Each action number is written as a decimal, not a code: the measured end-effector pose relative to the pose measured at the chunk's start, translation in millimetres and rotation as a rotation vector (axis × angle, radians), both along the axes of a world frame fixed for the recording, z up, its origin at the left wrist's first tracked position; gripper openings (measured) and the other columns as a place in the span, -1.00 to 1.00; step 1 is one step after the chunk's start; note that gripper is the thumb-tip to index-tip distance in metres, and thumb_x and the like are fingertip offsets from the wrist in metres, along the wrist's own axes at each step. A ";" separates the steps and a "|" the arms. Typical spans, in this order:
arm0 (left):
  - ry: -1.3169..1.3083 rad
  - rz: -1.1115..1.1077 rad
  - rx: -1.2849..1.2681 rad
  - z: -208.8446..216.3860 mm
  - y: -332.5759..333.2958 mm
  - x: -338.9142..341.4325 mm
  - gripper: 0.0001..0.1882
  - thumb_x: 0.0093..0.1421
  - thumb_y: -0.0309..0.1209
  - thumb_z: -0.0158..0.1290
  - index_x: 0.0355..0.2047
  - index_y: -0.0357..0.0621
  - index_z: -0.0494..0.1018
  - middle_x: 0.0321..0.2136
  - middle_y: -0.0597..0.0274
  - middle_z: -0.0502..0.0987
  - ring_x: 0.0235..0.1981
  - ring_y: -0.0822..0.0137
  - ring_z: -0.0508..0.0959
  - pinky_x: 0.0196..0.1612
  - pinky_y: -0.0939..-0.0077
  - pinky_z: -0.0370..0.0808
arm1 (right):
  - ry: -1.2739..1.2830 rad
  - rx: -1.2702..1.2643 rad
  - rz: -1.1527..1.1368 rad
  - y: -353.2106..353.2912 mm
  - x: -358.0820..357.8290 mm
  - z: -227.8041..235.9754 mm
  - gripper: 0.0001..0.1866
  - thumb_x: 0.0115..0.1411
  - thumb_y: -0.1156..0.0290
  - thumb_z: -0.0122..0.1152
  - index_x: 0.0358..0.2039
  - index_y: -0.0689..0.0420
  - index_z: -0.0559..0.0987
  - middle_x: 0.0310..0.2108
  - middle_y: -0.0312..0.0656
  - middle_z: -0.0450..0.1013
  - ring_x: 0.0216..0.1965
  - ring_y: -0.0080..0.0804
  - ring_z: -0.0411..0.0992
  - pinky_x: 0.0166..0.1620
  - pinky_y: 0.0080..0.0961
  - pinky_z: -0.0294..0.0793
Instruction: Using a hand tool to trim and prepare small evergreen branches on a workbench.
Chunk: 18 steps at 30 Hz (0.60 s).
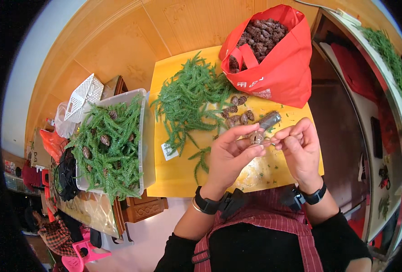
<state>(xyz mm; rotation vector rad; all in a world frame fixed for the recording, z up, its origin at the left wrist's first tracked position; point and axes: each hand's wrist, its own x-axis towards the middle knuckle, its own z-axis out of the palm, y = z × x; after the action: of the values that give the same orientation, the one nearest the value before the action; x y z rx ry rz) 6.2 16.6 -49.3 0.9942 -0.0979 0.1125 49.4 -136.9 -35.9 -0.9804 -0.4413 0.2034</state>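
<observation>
My left hand [235, 156] pinches a small brown pine cone [256, 137] between thumb and fingers above the yellow tabletop [173, 174]. Just to its right, my right hand [299, 145] has thumb and fingertips pressed together on something thin, possibly a wire, by the cone's side. Its far part is hidden by the fingers. Beyond my hands lie several loose pine cones [244, 119] and a dark grey cylindrical bundle [269, 120]. A heap of green artificial pine sprigs [187, 90] covers the table's left part, with a single sprig [203, 163] nearer my left hand.
A red bag [282, 77] full of pine cones stands at the back right. On the left, a clear plastic bin [143, 136] holds green sprigs with cones, beside a white basket [85, 97]. Another person [58, 235] sits at the far lower left, near a pink chair [90, 254].
</observation>
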 end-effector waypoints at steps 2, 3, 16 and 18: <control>-0.022 0.015 0.021 0.1 -1.1 -1.7 -0.58 0.00 -0.71 0.04 -0.09 -0.29 0.29 -0.19 0.10 0.43 -0.24 0.30 0.51 -0.23 0.52 0.50 | -0.008 0.007 -0.003 1.4 -1.9 -4.0 -0.87 0.13 0.55 0.00 -0.39 0.12 0.23 -0.36 -0.14 0.41 -0.30 -0.39 0.43 -0.27 -0.58 0.41; -0.041 0.027 0.063 -1.7 -1.3 -2.1 -0.58 -0.03 -0.74 0.03 -0.11 -0.30 0.29 -0.18 0.05 0.42 -0.22 0.26 0.50 -0.20 0.48 0.51 | -0.016 0.013 -0.007 2.1 -2.5 -5.9 -0.86 0.12 0.55 0.01 -0.40 0.12 0.24 -0.36 -0.14 0.40 -0.30 -0.38 0.43 -0.27 -0.56 0.41; -0.154 0.111 0.117 -5.8 -9.5 -4.2 -0.54 -0.11 -0.78 0.08 -0.16 -0.26 0.26 -0.29 0.12 0.44 -0.24 0.28 0.51 -0.21 0.48 0.51 | 0.039 0.115 -0.006 5.7 -8.5 -15.8 -0.85 0.12 0.56 0.03 -0.42 0.11 0.25 -0.35 -0.18 0.38 -0.30 -0.42 0.41 -0.25 -0.55 0.41; -0.131 0.071 0.100 -3.8 -8.7 -4.6 -0.55 -0.09 -0.77 0.06 -0.16 -0.25 0.26 -0.28 0.10 0.44 -0.25 0.26 0.51 -0.23 0.48 0.51 | 0.045 0.120 -0.035 5.2 -8.2 -18.0 -0.85 0.12 0.57 0.02 -0.42 0.11 0.25 -0.34 -0.19 0.38 -0.29 -0.43 0.40 -0.24 -0.55 0.40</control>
<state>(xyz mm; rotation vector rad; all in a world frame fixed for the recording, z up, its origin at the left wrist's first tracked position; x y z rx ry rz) 1.6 7.9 -53.1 1.0899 -0.1893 0.2400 41.2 -131.7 -53.9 -0.8634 -0.3905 0.1650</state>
